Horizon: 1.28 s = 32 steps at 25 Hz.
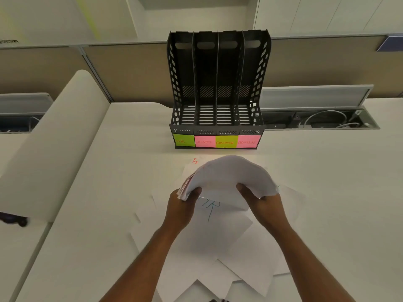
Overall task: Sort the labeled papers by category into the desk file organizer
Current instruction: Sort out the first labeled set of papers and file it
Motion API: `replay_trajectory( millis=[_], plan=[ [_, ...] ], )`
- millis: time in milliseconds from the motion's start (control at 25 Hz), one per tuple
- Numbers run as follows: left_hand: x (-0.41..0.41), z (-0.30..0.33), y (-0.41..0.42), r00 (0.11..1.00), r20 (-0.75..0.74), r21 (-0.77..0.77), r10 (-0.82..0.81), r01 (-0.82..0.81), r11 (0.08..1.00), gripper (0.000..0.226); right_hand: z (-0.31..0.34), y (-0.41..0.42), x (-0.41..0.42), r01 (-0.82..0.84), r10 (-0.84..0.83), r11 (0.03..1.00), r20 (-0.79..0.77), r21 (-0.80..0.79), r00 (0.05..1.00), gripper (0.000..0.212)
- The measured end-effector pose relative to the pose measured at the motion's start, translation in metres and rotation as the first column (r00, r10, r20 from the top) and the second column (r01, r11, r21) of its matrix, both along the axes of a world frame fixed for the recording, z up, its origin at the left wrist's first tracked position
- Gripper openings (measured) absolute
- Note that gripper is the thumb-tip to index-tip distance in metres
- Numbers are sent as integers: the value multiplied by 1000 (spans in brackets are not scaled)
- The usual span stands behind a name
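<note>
Two forearms enter from the lower edge of the head view, one on each side of centre. Both are bare along their whole visible length; no sleeve or cuff reaches into view. The left hand [182,207] is bare: no glove, and no ring visible on the parts that show. The right hand [265,203] is likewise bare, with no glove or ring visible. Neither wrist carries a watch, band or bracelet on the side facing the camera. Fingernails are too small and blurred to describe. No other part of the person appears in view.
</note>
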<state>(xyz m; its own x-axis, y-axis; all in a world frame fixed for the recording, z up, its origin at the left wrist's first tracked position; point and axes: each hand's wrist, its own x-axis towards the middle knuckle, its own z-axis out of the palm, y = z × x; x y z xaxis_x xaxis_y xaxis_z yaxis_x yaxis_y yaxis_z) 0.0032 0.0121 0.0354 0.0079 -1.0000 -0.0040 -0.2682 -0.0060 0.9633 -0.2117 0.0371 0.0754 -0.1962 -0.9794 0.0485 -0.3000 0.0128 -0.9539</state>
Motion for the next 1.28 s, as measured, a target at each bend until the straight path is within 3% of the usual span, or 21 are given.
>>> replay_trajectory(
  millis=[80,200,320,400,520,560,680,760,840,960,1040,1120,1280],
  plan=[
    [5,9,-16,999,25,-53,-23,25,998,59,18,-5,-8,-81,68,993,-146,-83,987,20],
    [9,27,-53,999,45,-111,3,2,994,55,42,-17,-10,-176,157,984,-364,-19,918,14],
    [-4,54,-97,995,-25,-31,92,-93,995,4,54,-31,3,-189,108,977,-526,-103,844,35],
    [-20,78,-118,989,-86,-58,120,-125,990,22,59,-39,14,-170,22,965,-585,-200,811,23],
    [-47,119,-143,980,-166,39,112,-107,994,78,70,-63,32,-81,-87,943,-474,-323,876,12],
    [-53,129,-151,979,-190,88,71,-55,995,84,77,-73,37,-56,-111,931,-424,-361,899,16],
    [-59,151,-176,919,-389,229,-60,159,960,78,92,-113,50,-48,-132,913,-407,-404,904,25],
    [-56,154,-190,841,-540,265,-29,202,943,51,93,-142,56,-37,-139,926,-431,-375,892,23],
    [-56,153,-207,824,-565,218,-44,200,955,37,89,-170,59,-14,-143,941,-433,-339,890,22],
    [-55,161,-224,874,-484,174,-43,144,974,28,81,-204,65,12,-122,967,-427,-253,896,22],
    [-54,159,-233,902,-426,190,-63,158,969,45,72,-221,69,19,-95,982,-399,-188,912,21],
    [-54,146,-241,883,-466,233,-65,192,953,61,60,-232,74,20,-63,993,-373,-117,926,22],
    [-52,119,-247,886,-463,294,-38,194,936,66,34,-246,78,5,7,999,-297,39,955,18]
  ],
)
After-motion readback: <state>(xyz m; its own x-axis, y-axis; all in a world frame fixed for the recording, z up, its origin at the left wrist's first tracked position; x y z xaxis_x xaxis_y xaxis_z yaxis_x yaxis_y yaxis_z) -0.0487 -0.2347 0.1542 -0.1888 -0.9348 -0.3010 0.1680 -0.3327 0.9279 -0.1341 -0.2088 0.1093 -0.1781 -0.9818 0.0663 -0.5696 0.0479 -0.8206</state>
